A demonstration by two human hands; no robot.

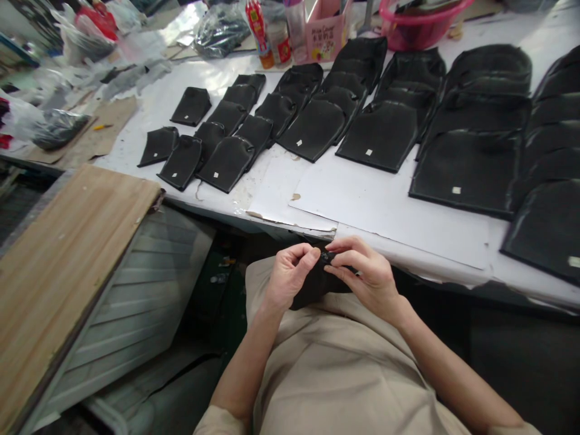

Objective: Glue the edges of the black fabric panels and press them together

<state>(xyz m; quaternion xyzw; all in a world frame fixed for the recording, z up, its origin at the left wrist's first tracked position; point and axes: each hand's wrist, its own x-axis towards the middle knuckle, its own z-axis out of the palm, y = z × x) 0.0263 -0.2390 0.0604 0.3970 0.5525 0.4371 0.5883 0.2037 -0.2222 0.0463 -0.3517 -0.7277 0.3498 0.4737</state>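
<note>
Over my lap I hold a soft black piece [317,285] like the dark leather-like pieces on the table; its lower part hangs against my beige clothing. My left hand [290,273] pinches its upper edge between thumb and curled fingers. Just to the right, my right hand [369,277] grips the same edge, thumb below and bent fingertips above. Between the fingertips shows a small, shiny dark spot too small to make out. Much of the piece is hidden by my hands.
Overlapping black pieces [376,136] with small pale stickers lie in rows on the white-covered table [389,196]. Behind them stand a pink basin [412,27], a pink box [327,33] and a red bottle [258,30]. A wooden board [67,260] lies at left.
</note>
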